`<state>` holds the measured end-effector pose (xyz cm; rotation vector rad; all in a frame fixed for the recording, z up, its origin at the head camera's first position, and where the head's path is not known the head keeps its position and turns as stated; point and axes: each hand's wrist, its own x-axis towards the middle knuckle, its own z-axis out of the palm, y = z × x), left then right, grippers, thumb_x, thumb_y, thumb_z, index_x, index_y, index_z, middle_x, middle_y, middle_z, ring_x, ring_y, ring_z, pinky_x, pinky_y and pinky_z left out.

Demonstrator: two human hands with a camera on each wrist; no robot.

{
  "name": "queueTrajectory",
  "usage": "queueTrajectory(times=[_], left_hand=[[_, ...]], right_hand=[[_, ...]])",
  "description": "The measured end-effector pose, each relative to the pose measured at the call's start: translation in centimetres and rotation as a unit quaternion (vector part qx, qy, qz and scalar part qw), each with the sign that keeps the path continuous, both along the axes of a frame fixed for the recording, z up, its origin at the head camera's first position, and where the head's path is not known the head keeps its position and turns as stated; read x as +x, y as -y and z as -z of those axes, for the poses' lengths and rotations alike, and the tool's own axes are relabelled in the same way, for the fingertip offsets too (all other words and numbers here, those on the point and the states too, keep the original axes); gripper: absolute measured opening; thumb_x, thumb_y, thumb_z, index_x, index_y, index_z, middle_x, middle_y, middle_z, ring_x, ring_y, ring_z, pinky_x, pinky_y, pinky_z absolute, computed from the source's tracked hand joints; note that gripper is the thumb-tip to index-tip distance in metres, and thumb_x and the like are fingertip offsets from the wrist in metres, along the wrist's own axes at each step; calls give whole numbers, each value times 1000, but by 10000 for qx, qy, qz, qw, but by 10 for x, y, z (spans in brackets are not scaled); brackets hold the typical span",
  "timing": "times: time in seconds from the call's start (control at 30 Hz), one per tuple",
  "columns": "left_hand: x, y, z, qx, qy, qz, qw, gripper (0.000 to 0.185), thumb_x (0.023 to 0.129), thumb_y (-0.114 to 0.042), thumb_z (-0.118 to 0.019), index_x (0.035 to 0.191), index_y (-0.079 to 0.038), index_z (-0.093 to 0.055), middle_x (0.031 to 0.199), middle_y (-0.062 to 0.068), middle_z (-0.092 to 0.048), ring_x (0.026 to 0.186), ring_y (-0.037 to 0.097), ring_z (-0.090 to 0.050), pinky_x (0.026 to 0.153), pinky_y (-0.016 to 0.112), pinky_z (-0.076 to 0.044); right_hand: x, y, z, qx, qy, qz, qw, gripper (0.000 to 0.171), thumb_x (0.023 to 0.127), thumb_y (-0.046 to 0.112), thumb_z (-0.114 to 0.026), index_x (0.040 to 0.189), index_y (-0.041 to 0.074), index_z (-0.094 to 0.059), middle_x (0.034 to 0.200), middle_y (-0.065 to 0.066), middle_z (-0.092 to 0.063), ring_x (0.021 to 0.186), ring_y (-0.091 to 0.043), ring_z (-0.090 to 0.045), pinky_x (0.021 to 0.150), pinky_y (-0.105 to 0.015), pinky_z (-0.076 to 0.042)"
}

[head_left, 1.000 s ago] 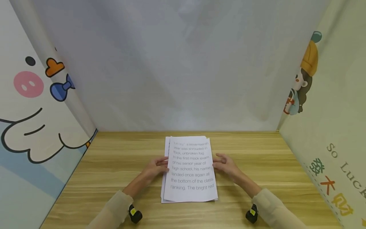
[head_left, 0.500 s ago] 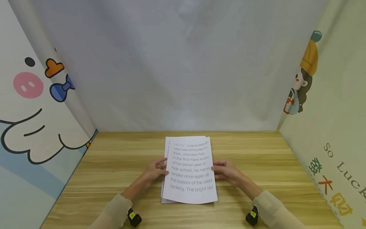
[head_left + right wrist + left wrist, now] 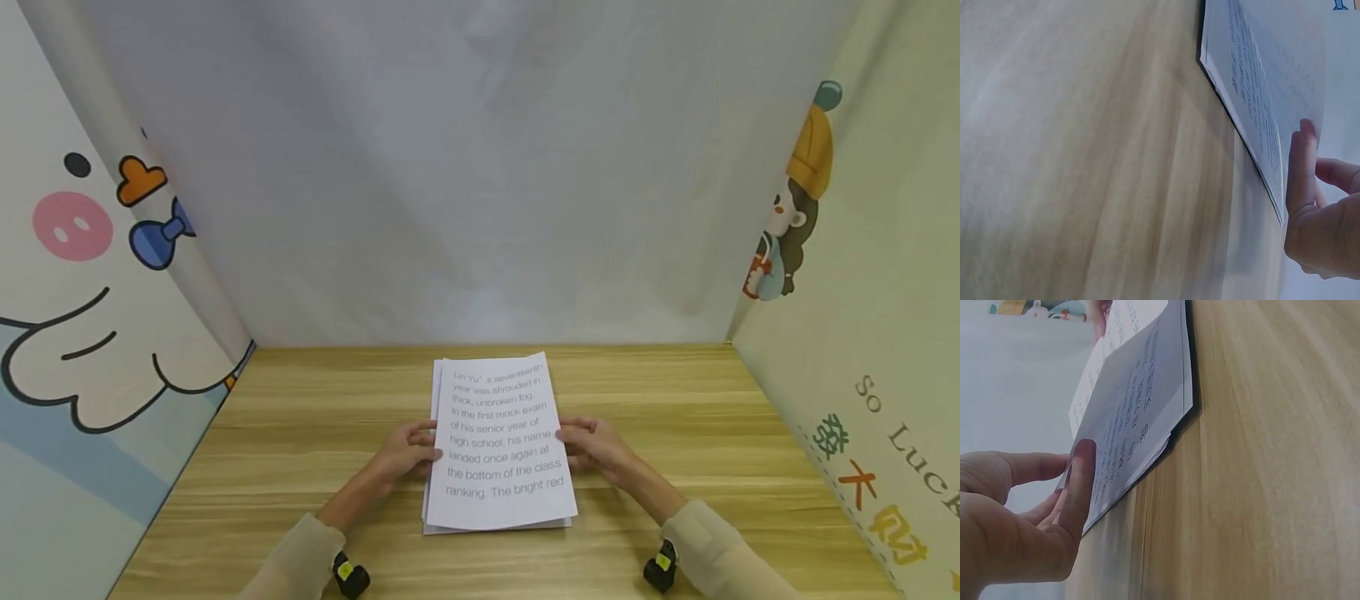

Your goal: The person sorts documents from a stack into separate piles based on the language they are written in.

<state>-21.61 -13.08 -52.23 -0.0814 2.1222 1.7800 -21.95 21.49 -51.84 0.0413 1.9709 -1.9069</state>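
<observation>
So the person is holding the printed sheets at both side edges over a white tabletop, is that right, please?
Not quite: the table is light wood, not white, as the head view shows. The rest stands: the left hand and right hand hold the sheets at both side edges.

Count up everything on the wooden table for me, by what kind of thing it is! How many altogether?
Stack of printed papers: 1 (sheets too close together to count)
Hands: 2, the left hand and the right hand, each at one side edge of the stack
Total: 3
</observation>
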Motion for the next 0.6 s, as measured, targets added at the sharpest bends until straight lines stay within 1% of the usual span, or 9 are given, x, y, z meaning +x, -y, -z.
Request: queueTrajectory(times=[0.1,0.27,0.4,0.5,0.6], left_hand=[[1,1,-2,52,24,-18,10000,61,91,4,-67,147,4,-45,124,24,-65,87,17,-69,75,31,-62],[1,1,-3,295,-15,-27,9996,61,91,5,-66,148,5,-43,124,25,-64,86,16,-69,75,31,-63],[2,3,-2,446,-55,-115,9989,59,91,7,-63,146,6,-43,122,25,-65,84,14,-69,74,30,-63],[2,5,-1,424,-36,-229,9988,56,92,7,-62,145,5,-44,120,22,-65,82,14,-69,72,28,-62],[2,8,-1,464,-43,-245,9986,55,93,6,-61,145,5,-44,119,21,-65,81,13,-69,72,26,-61]], right_hand=[[-1,1,0,13,3,153,9999,55,100,12,-62,144,-14,-44,117,-11,-75,92,-12,-73,76,-23,-62],[-2,2,-1,-124,46,430,9990,55,99,11,-64,145,-13,-44,111,-7,-77,90,-12,-73,78,-27,-64],[-2,2,-2,-269,78,477,9985,56,100,11,-63,147,-10,-43,107,-2,-77,90,-12,-74,80,-28,-64],[-3,3,-2,-382,81,463,9982,57,100,11,-63,148,-10,-42,106,1,-77,91,-11,-74,81,-26,-63],[-4,5,-3,-490,71,512,9975,57,100,10,-63,148,-11,-41,105,1,-77,90,-10,-74,80,-24,-63]])
